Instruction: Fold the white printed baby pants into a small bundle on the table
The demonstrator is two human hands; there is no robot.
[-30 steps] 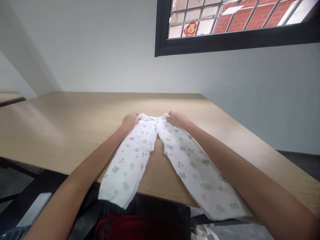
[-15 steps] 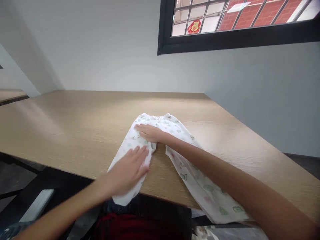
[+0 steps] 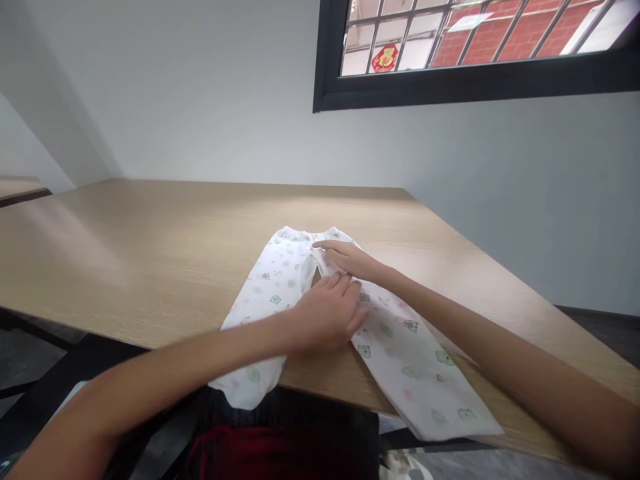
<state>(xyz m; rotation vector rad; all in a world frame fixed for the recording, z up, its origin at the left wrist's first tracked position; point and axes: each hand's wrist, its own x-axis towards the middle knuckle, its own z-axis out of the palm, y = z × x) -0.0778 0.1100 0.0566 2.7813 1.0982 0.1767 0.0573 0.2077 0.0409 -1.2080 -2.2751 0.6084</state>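
Note:
White baby pants point(image 3: 280, 273) with small animal prints lie spread on the wooden table point(image 3: 150, 247), waistband away from me, both legs hanging over the near edge. My right hand point(image 3: 350, 259) lies flat with fingers stretched out on the pants near the crotch, on the right leg's upper part. My left hand point(image 3: 327, 313) reaches across and rests palm down, fingers extended, on the right leg just below the crotch.
A grey wall and a dark-framed barred window point(image 3: 450, 73) stand behind the table. The table's right edge point(image 3: 500, 273) runs near the wall. Another tabletop point(image 3: 20, 187) shows at far left. Dark and red fabric point(image 3: 280, 447) sits below the near edge.
My left hand has moved from the left pant leg across to the right leg. My right hand has shifted right, from the left side of the waist area to the crotch.

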